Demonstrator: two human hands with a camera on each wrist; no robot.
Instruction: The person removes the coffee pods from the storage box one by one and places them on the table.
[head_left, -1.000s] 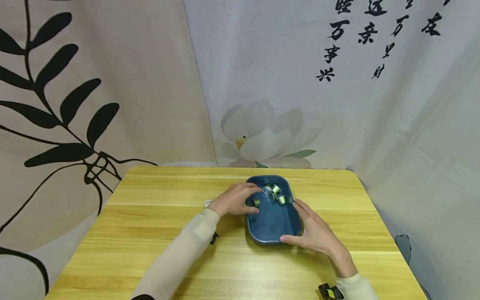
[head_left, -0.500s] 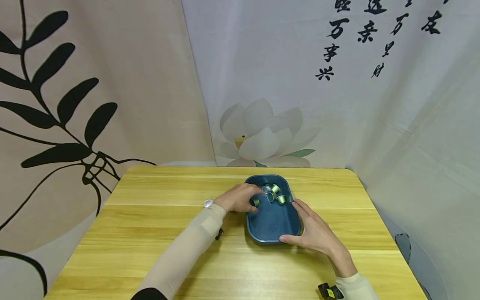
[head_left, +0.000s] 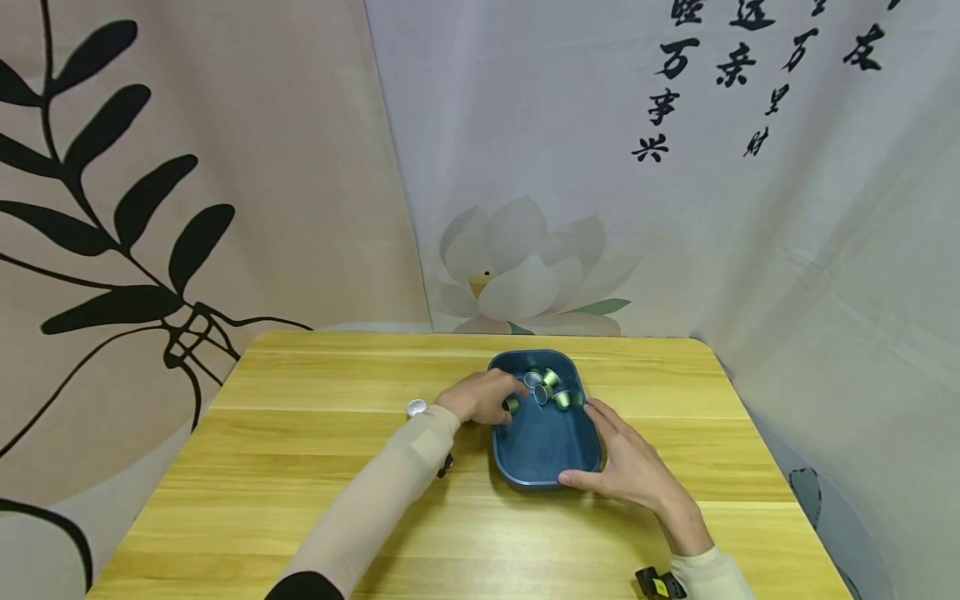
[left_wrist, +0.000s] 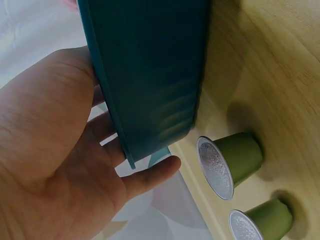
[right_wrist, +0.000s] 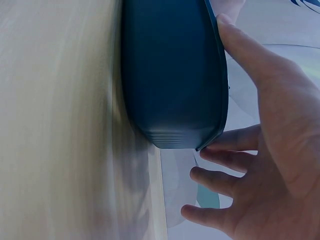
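A dark blue rectangular tray (head_left: 543, 462) lies on the wooden table with several green coffee capsules (head_left: 562, 400) in its far half. My left hand (head_left: 480, 396) reaches over the left rim. Its thumb and fingers are around one dark green capsule (head_left: 512, 406), partly hidden by the hand; I cannot tell whether they pinch it. In the left wrist view the little finger stays outside the rim, while other fingers pass behind the wall. My right hand (head_left: 633, 458) rests at the tray's right side, thumb on the near rim, forefinger along the side, fingers spread and fairly straight.
Left of the tray, green capsules lie on the table; the left wrist view shows a nearer one (left_wrist: 232, 162) and another (left_wrist: 270, 220), silver lids visible. The wooden table (head_left: 300, 467) meets printed cloth backdrops (head_left: 300, 167) behind.
My left hand has shifted slightly right and its thumb has drawn closer to the dark green capsule. A capsule's pale lid beside that wrist shows more. My right hand and the tray stay nearly still.
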